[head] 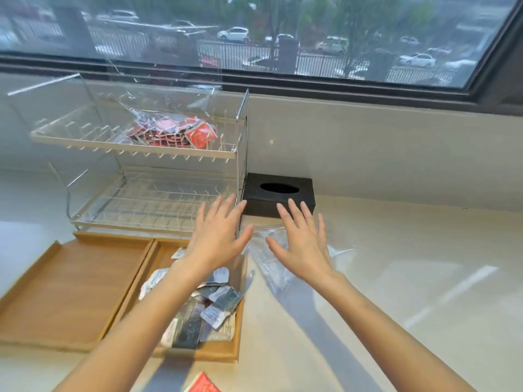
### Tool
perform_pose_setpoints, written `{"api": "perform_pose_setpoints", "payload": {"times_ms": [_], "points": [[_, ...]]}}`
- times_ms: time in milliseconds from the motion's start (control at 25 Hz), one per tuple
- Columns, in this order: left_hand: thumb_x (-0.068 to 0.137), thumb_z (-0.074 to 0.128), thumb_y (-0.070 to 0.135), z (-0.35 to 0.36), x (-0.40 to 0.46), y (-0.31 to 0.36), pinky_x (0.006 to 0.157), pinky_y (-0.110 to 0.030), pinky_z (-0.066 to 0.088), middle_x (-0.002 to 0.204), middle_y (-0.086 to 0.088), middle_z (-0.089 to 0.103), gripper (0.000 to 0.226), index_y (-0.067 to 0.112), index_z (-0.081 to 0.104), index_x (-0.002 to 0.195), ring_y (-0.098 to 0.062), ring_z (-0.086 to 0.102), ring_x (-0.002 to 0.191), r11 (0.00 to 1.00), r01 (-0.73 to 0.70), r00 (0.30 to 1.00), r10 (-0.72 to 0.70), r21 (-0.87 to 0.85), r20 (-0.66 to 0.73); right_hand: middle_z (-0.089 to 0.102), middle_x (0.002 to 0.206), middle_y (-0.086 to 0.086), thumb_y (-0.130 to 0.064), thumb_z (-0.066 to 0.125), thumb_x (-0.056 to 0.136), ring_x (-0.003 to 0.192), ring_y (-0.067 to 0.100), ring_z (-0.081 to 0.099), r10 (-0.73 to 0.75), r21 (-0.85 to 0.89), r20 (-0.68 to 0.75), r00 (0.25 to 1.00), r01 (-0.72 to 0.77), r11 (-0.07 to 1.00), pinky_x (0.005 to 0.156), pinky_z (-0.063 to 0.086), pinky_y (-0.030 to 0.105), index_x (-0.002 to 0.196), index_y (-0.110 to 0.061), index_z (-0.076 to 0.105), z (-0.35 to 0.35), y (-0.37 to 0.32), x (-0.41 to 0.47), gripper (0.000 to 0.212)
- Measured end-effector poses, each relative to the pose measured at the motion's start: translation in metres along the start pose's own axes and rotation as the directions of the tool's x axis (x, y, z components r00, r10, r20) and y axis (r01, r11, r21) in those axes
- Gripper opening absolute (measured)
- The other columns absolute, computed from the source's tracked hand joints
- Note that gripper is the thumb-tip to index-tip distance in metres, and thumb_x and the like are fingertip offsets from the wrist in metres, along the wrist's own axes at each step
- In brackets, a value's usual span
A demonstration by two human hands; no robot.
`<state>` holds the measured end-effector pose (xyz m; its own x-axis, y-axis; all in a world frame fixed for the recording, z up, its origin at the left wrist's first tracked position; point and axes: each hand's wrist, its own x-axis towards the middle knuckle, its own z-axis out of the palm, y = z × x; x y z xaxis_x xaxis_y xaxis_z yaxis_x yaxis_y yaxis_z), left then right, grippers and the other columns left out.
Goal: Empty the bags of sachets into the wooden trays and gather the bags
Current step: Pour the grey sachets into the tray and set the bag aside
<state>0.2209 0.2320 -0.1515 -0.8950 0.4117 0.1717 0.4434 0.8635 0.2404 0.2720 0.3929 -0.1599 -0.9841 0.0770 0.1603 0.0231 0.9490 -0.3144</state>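
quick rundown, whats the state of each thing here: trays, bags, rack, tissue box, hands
left wooden tray: bare, no sachets
right wooden tray: holds a pile of grey and white sachets
clear bag on the counter: looks emptied, lying flat
bag of red sachets: still full, on the rack's top shelf
wire rack: lower shelf bare
black tissue box: no tissue showing
left hand: open, fingers spread
right hand: open, over the clear bag
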Motion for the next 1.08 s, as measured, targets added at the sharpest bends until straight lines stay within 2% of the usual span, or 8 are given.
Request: {"api": "perform_pose_setpoints", "payload": {"times_ms": [160,400,640,880,1080], "points": [[0.091,0.031,0.046,-0.042,-0.012,-0.027,0.116,-0.044,-0.002,0.156,-0.003,0.014,0.059,0.023,0.017,0.143,-0.02,0.005,0.144,1.0,0.014,0.997,-0.014,0.003,-0.076,0.005,0.158,-0.002,-0.046,0.043,0.089,0.145,0.017,-0.004,-0.063,-0.006,-0.072,0.995,0.063,0.998,0.115,-0.008,0.042,0.146,-0.026,0.012,-0.016,-0.047,0.004,0.068],[0.091,0.032,0.046,-0.094,-0.015,-0.079,0.117,-0.045,-0.001,0.156,-0.004,0.012,0.061,0.021,0.014,0.144,-0.021,0.004,0.145,0.999,-0.001,0.99,0.006,0.034,-0.139,0.006,0.158,-0.001,-0.046,0.042,0.089,0.145,0.018,-0.003,-0.111,-0.043,-0.138,0.984,0.107,0.993,0.116,-0.006,0.042,0.146,-0.026,0.01,-0.031,-0.115,0.022,0.068],[0.09,0.033,0.046,-0.127,-0.002,-0.133,0.117,-0.044,0.001,0.156,-0.004,0.013,0.062,0.022,0.014,0.144,-0.021,0.006,0.144,0.997,-0.027,0.983,0.04,0.078,-0.177,0.008,0.158,-0.001,-0.047,0.041,0.09,0.145,0.017,-0.002,-0.099,-0.052,-0.159,0.982,0.091,0.994,0.116,-0.003,0.041,0.146,-0.027,0.011,-0.027,-0.159,0.048,0.067],[0.091,0.035,0.044,-0.157,0.029,-0.179,0.116,-0.041,0.011,0.155,-0.005,0.019,0.06,0.02,0.018,0.143,-0.021,0.015,0.143,0.996,-0.059,0.979,0.071,0.07,-0.189,0.015,0.156,0.0,-0.045,0.044,0.09,0.145,0.018,0.007,-0.069,0.012,-0.202,0.977,0.072,0.997,0.117,0.008,0.039,0.145,-0.025,0.017,-0.032,-0.189,0.095,0.065],[0.091,0.04,0.039,-0.178,0.079,-0.214,0.111,-0.042,0.027,0.152,-0.008,0.026,0.059,0.014,0.023,0.142,-0.023,0.026,0.139,0.993,-0.061,0.982,0.042,-0.1,-0.184,0.025,0.154,0.004,-0.037,0.048,0.09,0.141,0.019,0.022,-0.028,0.183,-0.199,0.98,0.065,0.981,0.114,0.02,0.037,0.144,-0.017,0.021,-0.05,-0.208,0.153,0.064]]}}
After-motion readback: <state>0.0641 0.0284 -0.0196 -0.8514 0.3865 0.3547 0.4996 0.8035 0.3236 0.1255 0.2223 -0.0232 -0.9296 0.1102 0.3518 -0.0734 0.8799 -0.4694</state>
